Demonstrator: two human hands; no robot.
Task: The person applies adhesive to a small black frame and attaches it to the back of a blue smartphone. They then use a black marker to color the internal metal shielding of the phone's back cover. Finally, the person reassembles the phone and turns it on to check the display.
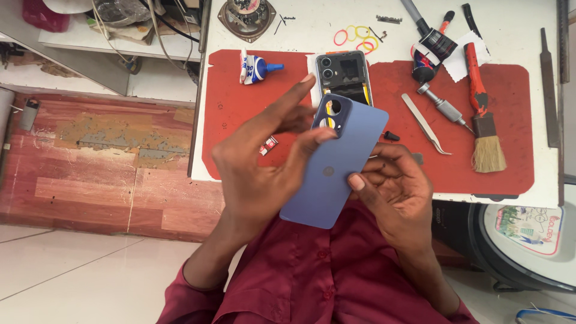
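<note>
I wear a dark red, maroon shirt, long-sleeved, buttoned down the front with buttons of matching colour. Sleeve cuffs sit pushed up my forearms, the cloth gathered in soft folds. My left hand (255,174) and right hand (399,192) are bare; fingernails short and plain.

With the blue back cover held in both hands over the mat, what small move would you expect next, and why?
Probably lowering the blue back cover onto the opened phone lying on the red mat. Left hand pinches the cover near its camera cutout, right hand supports its edge, and the phone's internals lie exposed just beyond.
</note>
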